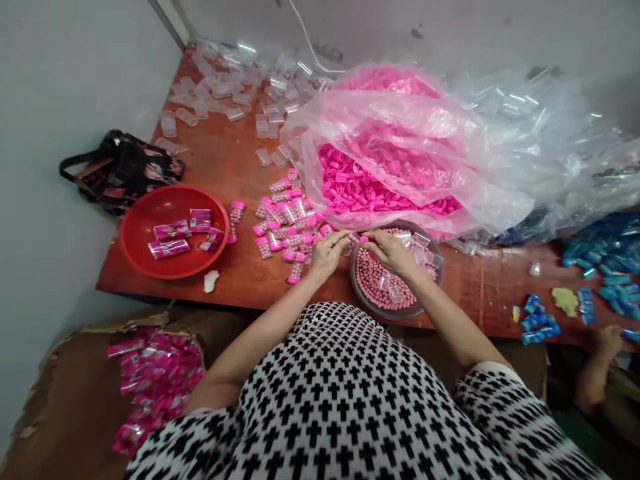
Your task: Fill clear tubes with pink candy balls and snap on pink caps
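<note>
My left hand [329,256] is closed round a small clear tube of pink balls [353,238], partly hidden by the fingers. Against the end of that tube, my right hand [393,252] pinches a bright pink cap [365,239]. Below the right hand, a grey bowl [356,293] holds loose pink balls [370,280] and several empty clear tubes [421,252]. Left of my left hand lies a pile of filled, pink-capped tubes [290,223]. Just beyond both hands, a big clear plastic bag [305,140] bulges with pink caps [350,177].
A red bowl [133,250] with several pink packets stands left, near a black bag [135,163]. Empty clear tubes [225,87] lie at the back. A carton [55,400] of pink packets sits below. Blue packets [540,320] and another person's hand [606,343] are far right.
</note>
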Action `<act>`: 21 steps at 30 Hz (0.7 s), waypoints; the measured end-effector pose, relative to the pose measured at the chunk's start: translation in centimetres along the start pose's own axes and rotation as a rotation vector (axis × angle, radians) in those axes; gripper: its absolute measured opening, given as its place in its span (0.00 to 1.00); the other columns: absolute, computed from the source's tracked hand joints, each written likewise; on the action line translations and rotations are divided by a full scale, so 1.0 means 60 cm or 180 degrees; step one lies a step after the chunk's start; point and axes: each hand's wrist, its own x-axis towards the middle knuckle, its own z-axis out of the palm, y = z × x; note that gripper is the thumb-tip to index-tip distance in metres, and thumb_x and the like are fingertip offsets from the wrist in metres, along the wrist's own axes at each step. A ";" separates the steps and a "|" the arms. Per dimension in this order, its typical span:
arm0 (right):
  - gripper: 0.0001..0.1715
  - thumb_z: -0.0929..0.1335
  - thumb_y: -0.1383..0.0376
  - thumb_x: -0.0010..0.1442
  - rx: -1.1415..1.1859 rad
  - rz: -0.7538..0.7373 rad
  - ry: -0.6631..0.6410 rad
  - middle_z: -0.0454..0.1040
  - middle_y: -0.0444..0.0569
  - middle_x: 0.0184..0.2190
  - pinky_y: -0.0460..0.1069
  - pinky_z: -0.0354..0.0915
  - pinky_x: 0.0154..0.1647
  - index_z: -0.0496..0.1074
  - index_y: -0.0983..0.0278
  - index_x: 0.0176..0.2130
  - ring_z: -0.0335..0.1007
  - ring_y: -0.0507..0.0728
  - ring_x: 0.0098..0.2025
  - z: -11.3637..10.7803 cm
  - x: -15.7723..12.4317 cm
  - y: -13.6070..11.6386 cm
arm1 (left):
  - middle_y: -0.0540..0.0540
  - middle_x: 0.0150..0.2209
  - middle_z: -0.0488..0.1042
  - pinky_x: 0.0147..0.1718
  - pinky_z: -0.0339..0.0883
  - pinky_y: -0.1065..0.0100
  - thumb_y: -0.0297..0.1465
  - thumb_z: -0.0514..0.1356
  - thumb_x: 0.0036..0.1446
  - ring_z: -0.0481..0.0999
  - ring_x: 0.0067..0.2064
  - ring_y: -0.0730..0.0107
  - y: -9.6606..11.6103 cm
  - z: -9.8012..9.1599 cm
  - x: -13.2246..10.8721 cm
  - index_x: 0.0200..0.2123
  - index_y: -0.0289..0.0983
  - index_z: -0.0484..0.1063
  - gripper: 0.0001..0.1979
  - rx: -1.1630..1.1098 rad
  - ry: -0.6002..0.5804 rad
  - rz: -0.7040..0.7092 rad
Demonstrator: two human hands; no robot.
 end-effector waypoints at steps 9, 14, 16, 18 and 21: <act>0.12 0.63 0.59 0.63 -0.0138 0.0183 0.0601 0.75 0.50 0.34 0.50 0.66 0.40 0.70 0.62 0.41 0.71 0.55 0.37 -0.047 -0.028 -0.043 | 0.44 0.41 0.79 0.45 0.70 0.65 0.36 0.58 0.58 0.78 0.42 0.66 0.032 0.024 -0.010 0.42 0.37 0.77 0.13 0.0107 -0.0399 0.0377; 0.11 0.62 0.60 0.64 -0.0269 0.0044 0.0171 0.74 0.52 0.36 0.51 0.66 0.41 0.68 0.63 0.42 0.70 0.57 0.39 -0.038 -0.033 -0.041 | 0.44 0.40 0.79 0.44 0.70 0.66 0.37 0.58 0.58 0.78 0.41 0.67 0.036 0.029 -0.015 0.41 0.37 0.78 0.13 0.0133 -0.0406 0.0399; 0.11 0.61 0.60 0.64 -0.0336 0.0007 0.0091 0.73 0.53 0.37 0.51 0.66 0.40 0.67 0.64 0.43 0.70 0.57 0.39 -0.034 -0.043 -0.042 | 0.45 0.40 0.79 0.43 0.70 0.67 0.37 0.57 0.58 0.78 0.40 0.67 0.039 0.027 -0.018 0.40 0.37 0.78 0.13 0.0184 -0.0439 0.0437; 0.11 0.60 0.60 0.65 -0.0434 -0.0017 0.0058 0.72 0.54 0.35 0.51 0.65 0.37 0.66 0.64 0.42 0.69 0.57 0.37 -0.030 -0.055 -0.043 | 0.45 0.39 0.80 0.41 0.70 0.69 0.37 0.57 0.59 0.78 0.40 0.68 0.044 0.024 -0.021 0.40 0.38 0.78 0.13 0.0264 -0.0514 0.0530; 0.11 0.60 0.60 0.65 -0.0548 0.0045 0.0031 0.71 0.54 0.34 0.52 0.64 0.36 0.66 0.64 0.41 0.67 0.58 0.36 -0.023 -0.067 -0.045 | 0.45 0.39 0.80 0.40 0.69 0.70 0.37 0.57 0.59 0.78 0.39 0.68 0.048 0.023 -0.024 0.41 0.39 0.78 0.12 0.0497 -0.0675 0.0694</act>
